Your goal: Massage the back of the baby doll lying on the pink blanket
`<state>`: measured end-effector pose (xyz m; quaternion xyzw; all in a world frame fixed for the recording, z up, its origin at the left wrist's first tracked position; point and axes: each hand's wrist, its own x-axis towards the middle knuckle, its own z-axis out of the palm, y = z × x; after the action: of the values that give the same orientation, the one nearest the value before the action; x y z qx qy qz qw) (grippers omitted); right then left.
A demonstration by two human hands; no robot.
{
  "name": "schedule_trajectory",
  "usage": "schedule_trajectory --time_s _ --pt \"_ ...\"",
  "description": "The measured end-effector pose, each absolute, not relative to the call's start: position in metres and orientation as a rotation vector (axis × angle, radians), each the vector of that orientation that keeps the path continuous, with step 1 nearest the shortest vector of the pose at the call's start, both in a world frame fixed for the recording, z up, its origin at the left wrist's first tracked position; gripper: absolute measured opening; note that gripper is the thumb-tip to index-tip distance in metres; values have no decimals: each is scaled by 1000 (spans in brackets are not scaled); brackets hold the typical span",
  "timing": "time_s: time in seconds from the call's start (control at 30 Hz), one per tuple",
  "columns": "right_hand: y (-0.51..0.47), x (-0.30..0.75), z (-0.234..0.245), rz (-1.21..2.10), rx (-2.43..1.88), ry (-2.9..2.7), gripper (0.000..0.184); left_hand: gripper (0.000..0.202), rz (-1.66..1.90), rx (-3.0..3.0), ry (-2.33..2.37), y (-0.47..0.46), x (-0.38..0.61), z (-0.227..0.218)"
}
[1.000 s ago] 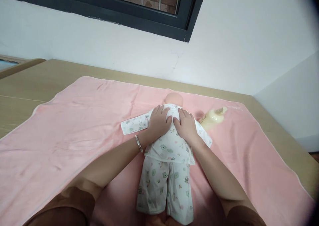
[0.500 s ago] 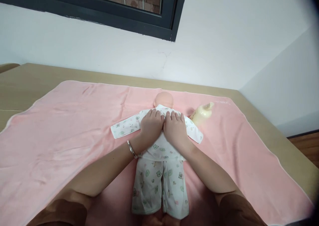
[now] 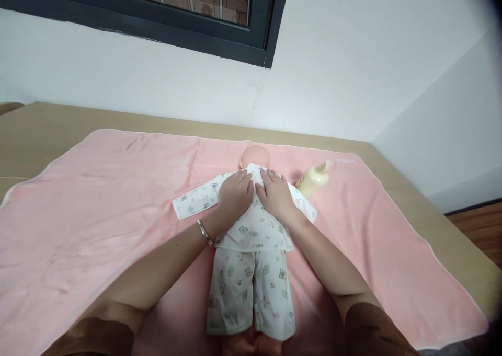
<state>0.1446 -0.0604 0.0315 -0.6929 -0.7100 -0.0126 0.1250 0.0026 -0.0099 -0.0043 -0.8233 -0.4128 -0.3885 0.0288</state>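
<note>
A baby doll [image 3: 254,156] lies on a pink blanket [image 3: 98,199], head away from me, dressed in a white printed shirt and trousers [image 3: 251,288]. My left hand [image 3: 234,195] lies flat on the doll's upper body, fingers stretched toward the neck. My right hand [image 3: 275,194] rests flat beside it on the other shoulder, fingers apart. Both palms press on the shirt and hold nothing. A silver bangle [image 3: 204,232] circles my left wrist. The doll's left sleeve [image 3: 194,202] lies spread out sideways.
A cream baby bottle [image 3: 314,177] lies on the blanket just right of the doll's shoulder. The blanket covers a light wooden table [image 3: 47,121] set against a white wall under a dark-framed window [image 3: 176,21]. Wooden floor [image 3: 478,230] shows at right.
My hands have slid slightly up the doll's chest toward the neck and spread apart a little. The view has shifted a bit to the right.
</note>
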Motion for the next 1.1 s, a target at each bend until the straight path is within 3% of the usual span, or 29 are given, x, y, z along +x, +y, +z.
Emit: schedule_trajectory --time_s 0.17,0.5,0.83,1.1 --pt "-76 129 34 -260 -2066 -2039 52 34 -1200 -2510 -1413 -9 3 -8" --pt "-49 158 29 69 -1976 -2079 59 36 -1176 -2603 -1357 2 3 -10" --pt "-74 132 35 -301 -2062 -2039 45 31 -1005 -2521 -1335 -18 3 3" --pt "-76 127 33 -260 -2173 -1977 52 40 -985 -2536 -1468 -14 4 -1"
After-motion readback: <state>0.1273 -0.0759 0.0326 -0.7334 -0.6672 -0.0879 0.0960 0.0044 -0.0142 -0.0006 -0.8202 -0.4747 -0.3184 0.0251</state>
